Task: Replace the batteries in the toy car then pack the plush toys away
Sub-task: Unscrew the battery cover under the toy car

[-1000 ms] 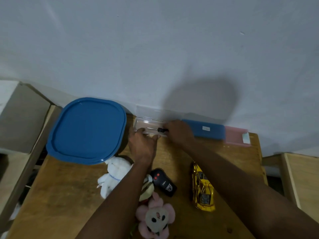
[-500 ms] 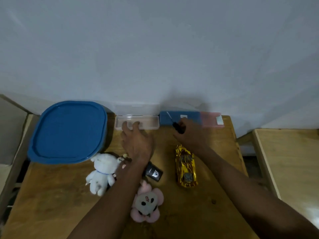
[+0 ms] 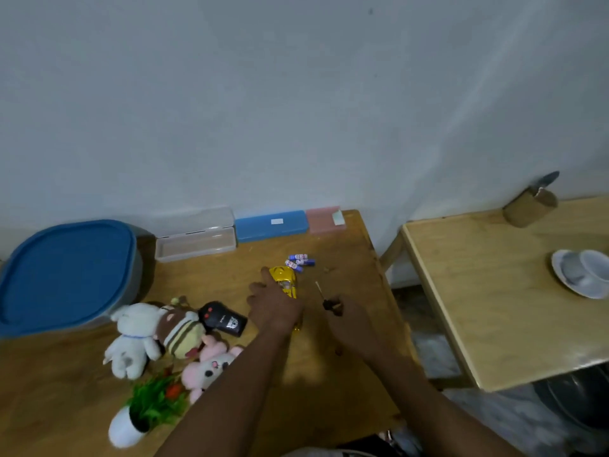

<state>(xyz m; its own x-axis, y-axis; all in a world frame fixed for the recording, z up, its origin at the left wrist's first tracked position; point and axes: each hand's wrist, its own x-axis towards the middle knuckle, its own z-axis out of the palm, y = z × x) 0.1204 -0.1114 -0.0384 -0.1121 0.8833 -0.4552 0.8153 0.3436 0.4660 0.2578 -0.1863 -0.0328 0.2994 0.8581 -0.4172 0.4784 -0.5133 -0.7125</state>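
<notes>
The yellow toy car (image 3: 286,281) lies on the wooden table (image 3: 346,384), partly under my left hand (image 3: 272,305), which rests over its near end with fingers loosely spread. My right hand (image 3: 346,316) grips a small screwdriver (image 3: 324,296) just right of the car, tip pointing away. Several blue batteries (image 3: 300,261) lie just beyond the car. A white plush (image 3: 131,338), a brown striped plush (image 3: 179,329) and a pink plush (image 3: 207,364) lie in a heap at the left.
A grey bin with a blue lid (image 3: 62,275) stands at the far left. An open clear case (image 3: 196,240), a blue case (image 3: 271,225) and a pink case (image 3: 324,220) line the wall. A black remote (image 3: 222,318) and a potted plant (image 3: 148,410) lie nearby. A second table (image 3: 494,291) stands right.
My left hand left the clear case and came down onto the toy car. My right hand carried the screwdriver back from the cases to beside the car. The camera view shifted right.
</notes>
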